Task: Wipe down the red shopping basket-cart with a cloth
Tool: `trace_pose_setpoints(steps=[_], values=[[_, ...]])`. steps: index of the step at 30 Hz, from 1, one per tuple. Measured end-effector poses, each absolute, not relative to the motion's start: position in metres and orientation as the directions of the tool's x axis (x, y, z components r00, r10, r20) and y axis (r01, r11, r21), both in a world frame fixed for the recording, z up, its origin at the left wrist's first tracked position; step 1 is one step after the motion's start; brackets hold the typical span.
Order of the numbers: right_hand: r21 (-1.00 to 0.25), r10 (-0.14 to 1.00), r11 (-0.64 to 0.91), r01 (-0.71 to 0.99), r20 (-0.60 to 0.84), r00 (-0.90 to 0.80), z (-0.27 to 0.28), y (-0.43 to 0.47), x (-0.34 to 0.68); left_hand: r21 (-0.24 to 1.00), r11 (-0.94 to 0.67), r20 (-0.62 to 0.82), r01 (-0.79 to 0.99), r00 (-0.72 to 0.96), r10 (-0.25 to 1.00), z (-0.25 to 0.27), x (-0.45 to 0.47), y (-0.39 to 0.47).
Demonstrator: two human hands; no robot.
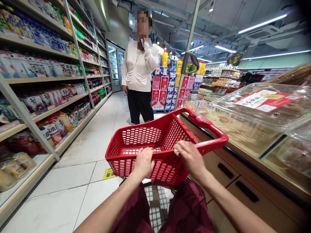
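A red plastic shopping cart point(167, 170) with perforated walls stands sideways in front of my knees, its handle pointing right. My left hand point(144, 160) is closed over the near rim, fingers curled to the inside. Further right along that rim, close to the handle end, my right hand point(189, 157) is closed too. Between its fingers a small crumpled whitish wad point(177, 149) shows, pressed near the rim; its material is unclear. No goods are visible in the part of the basket I can see.
Drink shelves point(48, 81) line the left side. A person point(139, 68) in a white top stands just beyond the cart. On the right runs a display counter point(230, 142) with clear plastic food boxes point(264, 100). Stacked cartons point(160, 89) and a metal pole point(191, 29) are behind.
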State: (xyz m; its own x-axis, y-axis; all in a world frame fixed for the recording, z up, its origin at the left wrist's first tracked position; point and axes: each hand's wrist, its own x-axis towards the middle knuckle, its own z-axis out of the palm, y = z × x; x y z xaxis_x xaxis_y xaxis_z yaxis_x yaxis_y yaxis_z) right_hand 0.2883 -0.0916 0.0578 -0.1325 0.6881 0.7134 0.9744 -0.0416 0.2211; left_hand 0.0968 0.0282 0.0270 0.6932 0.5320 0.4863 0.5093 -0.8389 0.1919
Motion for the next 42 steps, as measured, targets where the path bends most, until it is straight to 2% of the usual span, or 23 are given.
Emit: trace_pose_setpoints(steps=[4,7,11,16,22,28,34,42], values=[[0.244,0.714,0.052,0.968,0.668,-0.207,0.049,-0.071,0.268,0.143,-0.857,0.498,0.495,0.712,0.495,0.023,0.097,0.031],[0.252,0.725,-0.026,0.967,0.671,-0.156,0.056,-0.089,0.292,0.124,-0.86,0.509,0.495,0.712,0.483,0.02,0.097,0.033],[0.268,0.684,-0.147,0.952,0.723,-0.098,0.06,-0.106,0.309,0.134,-0.853,0.515,0.504,0.7,0.494,0.019,0.1,0.031],[0.282,0.706,-0.025,0.959,0.684,-0.183,0.06,-0.101,0.307,0.129,-0.86,0.498,0.493,0.718,0.486,0.023,0.098,0.032],[0.229,0.686,-0.091,0.969,0.72,-0.106,0.067,-0.101,0.323,0.122,-0.862,0.511,0.492,0.714,0.479,0.023,0.102,0.04],[0.241,0.737,0.063,0.969,0.643,-0.208,0.053,-0.07,0.296,0.115,-0.872,0.534,0.476,0.71,0.458,0.019,0.111,0.044],[0.212,0.708,-0.091,0.973,0.701,-0.086,0.066,-0.108,0.346,0.129,-0.864,0.528,0.486,0.704,0.475,0.018,0.109,0.041],[0.235,0.756,0.014,0.972,0.634,-0.165,0.065,-0.09,0.329,0.067,-0.843,0.488,0.534,0.719,0.494,0.021,0.102,0.044]])
